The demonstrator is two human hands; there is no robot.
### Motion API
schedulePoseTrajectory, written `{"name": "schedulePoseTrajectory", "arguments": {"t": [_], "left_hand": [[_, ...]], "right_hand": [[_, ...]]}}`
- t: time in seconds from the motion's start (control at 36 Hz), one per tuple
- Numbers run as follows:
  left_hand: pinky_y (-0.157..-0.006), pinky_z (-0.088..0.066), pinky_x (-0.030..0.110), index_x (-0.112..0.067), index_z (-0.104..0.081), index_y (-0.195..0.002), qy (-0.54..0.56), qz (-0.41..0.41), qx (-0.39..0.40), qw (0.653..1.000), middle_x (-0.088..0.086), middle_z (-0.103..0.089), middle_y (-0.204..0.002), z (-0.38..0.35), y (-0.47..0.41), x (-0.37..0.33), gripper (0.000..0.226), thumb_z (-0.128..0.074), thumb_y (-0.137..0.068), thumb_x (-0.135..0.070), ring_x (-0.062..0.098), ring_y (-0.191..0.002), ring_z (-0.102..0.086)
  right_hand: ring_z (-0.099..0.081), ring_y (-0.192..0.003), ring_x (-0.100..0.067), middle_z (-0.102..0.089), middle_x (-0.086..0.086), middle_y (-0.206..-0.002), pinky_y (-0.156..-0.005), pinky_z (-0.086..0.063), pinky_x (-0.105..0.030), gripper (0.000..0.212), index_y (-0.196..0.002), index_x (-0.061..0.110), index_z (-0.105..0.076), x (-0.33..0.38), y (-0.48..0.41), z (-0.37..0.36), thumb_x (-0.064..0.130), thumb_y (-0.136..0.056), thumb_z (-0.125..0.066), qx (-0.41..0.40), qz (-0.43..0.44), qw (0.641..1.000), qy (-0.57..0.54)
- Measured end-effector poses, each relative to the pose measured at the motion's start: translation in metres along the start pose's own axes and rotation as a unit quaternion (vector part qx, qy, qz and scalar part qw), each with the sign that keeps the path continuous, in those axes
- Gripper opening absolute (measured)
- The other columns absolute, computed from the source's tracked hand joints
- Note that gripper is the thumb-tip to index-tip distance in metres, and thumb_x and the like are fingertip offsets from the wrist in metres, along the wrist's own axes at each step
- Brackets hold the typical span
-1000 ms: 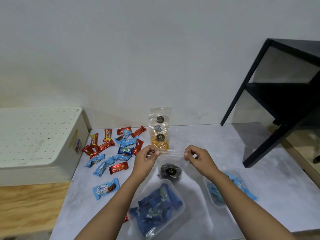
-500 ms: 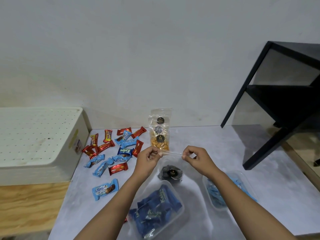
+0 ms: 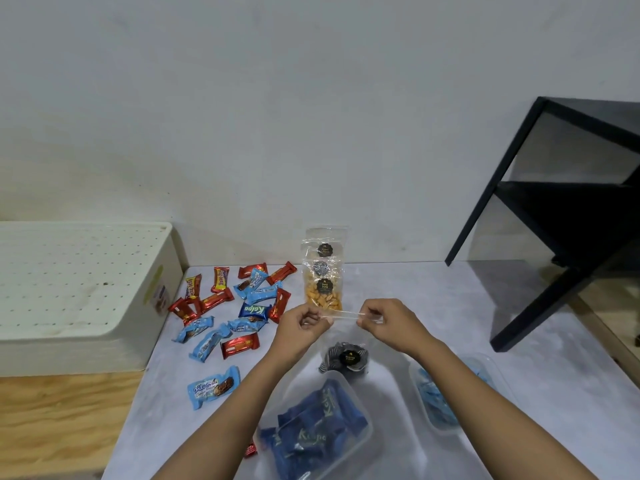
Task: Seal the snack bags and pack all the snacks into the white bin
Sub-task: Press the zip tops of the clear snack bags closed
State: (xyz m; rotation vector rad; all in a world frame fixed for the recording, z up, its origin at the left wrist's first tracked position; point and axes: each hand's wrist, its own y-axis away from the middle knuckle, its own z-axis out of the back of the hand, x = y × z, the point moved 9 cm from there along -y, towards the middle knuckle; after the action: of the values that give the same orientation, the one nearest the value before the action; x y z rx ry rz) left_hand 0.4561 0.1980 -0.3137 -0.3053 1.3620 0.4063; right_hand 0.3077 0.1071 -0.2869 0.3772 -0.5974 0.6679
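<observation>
Head view: one camera, looking down at the grey worktop.
Left hand: fingers pinched the left end of the clear zip bag's top strip.
Right hand: fingers pinched the strip's right end, drawn taut between both hands.
Clear zip bag: centre, holding dark striped cookies, hanging from the strip.
Peanut bags: twelve o'clock of the hands, upright against the wall.
Loose wrapped snacks: ten o'clock, scattered.
White bin: nine o'clock, off the worktop's edge, its perforated lid on.
Dark blue wafer bag: six o'clock.
Light blue candy bag: four o'clock.

"Kalpa" on blue wrapper
</observation>
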Motion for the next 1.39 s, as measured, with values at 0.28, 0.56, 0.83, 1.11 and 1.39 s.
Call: {"name": "schedulePoseTrajectory", "arguments": {"t": [0.28,0.56,0.83,1.11,1.39], "left_hand": [[-0.06,-0.038,0.006,-0.019,-0.063,-0.078,-0.076,-0.016,0.015,0.997,-0.005,-0.059,-0.074,-0.005,-0.003,-0.006,0.012,-0.063,-0.085,-0.009,0.005,-0.069,-0.051],[-0.063,-0.039,0.007,-0.019,-0.062,-0.08,-0.073,-0.011,0.025,0.997,-0.005,-0.058,-0.074,-0.009,0.0,-0.007,0.012,-0.061,-0.086,-0.01,0.005,-0.069,-0.051],[-0.066,-0.048,0.011,-0.003,-0.069,-0.095,-0.029,0.013,0.06,0.998,0.003,-0.066,-0.082,-0.012,-0.001,-0.005,0.013,-0.06,-0.086,-0.002,0.009,-0.075,-0.059],[-0.083,-0.051,0.036,-0.008,-0.068,-0.09,-0.056,0.007,0.058,0.997,0.016,-0.068,-0.092,-0.016,-0.001,-0.008,0.009,-0.059,-0.087,-0.009,0.028,-0.091,-0.062],[-0.081,-0.052,0.033,-0.011,-0.072,-0.091,-0.064,0.007,0.065,0.996,0.011,-0.07,-0.088,-0.01,-0.001,-0.004,0.011,-0.062,-0.086,-0.009,0.022,-0.086,-0.064]], "right_hand": [[-0.062,-0.081,-0.015,-0.069,0.006,-0.082,-0.077,-0.052,-0.037,0.01,-0.07,0.036,-0.059,0.024,-0.006,-0.005,0.035,-0.079,-0.062,0.01,0.04,0.999,0.035],[-0.06,-0.078,-0.017,-0.066,0.003,-0.079,-0.073,-0.051,-0.041,0.008,-0.072,0.029,-0.058,0.029,-0.005,-0.008,0.025,-0.079,-0.056,0.006,0.054,0.998,0.04],[-0.06,-0.085,-0.013,-0.069,0.009,-0.091,-0.07,-0.046,-0.03,0.01,-0.088,0.033,-0.066,0.027,-0.003,-0.009,0.039,-0.084,-0.059,0.021,0.04,0.997,0.054],[-0.055,-0.069,-0.013,-0.059,0.008,-0.068,-0.058,-0.039,-0.025,0.01,-0.072,0.03,-0.064,0.029,-0.001,-0.008,0.033,-0.079,-0.059,-0.037,0.02,0.998,0.043],[-0.059,-0.073,-0.014,-0.063,0.008,-0.072,-0.059,-0.04,-0.024,0.012,-0.077,0.031,-0.067,0.03,-0.001,-0.009,0.041,-0.08,-0.061,-0.047,0.018,0.997,0.056]]}}
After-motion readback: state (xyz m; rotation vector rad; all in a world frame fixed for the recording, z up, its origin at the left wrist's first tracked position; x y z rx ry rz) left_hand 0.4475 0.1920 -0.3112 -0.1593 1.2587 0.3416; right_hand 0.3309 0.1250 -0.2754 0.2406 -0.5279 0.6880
